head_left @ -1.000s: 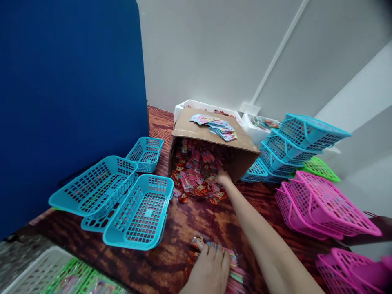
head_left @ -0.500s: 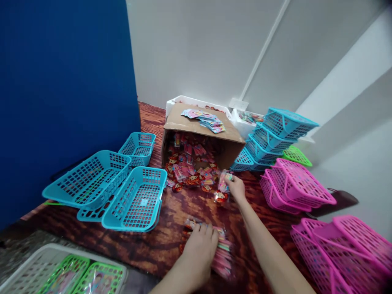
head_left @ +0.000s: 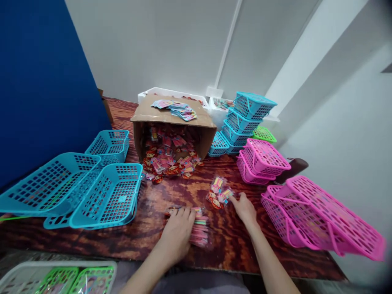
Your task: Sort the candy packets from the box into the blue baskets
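Observation:
My left hand [head_left: 179,228] lies over a row of small clear plastic packets [head_left: 199,230] with pink, striped contents, its fingers close together and curled around their far side. Part of the row is hidden under the palm. To the right, my right hand [head_left: 246,209] is low over the table, thumb and fingers apart. Its fingertips touch the edge of a loose packet [head_left: 226,194], which lies beside another packet [head_left: 217,184]; each has a red-haired cartoon head. A cardboard box [head_left: 174,112] on its side spills many similar packets [head_left: 167,163] toward me.
Blue baskets [head_left: 107,198] stand on the left, and a blue stack [head_left: 245,122] rises behind on the right. Pink baskets [head_left: 306,216] line the right side. Flat sachets [head_left: 176,108] lie on the box. A white crate [head_left: 76,264] with green baskets is at lower left.
My right hand has come away from beside the box, nearer to me, and its pinch has loosened; loose packets now lie at its fingertips. My left hand stays on the row. The view has shifted right.

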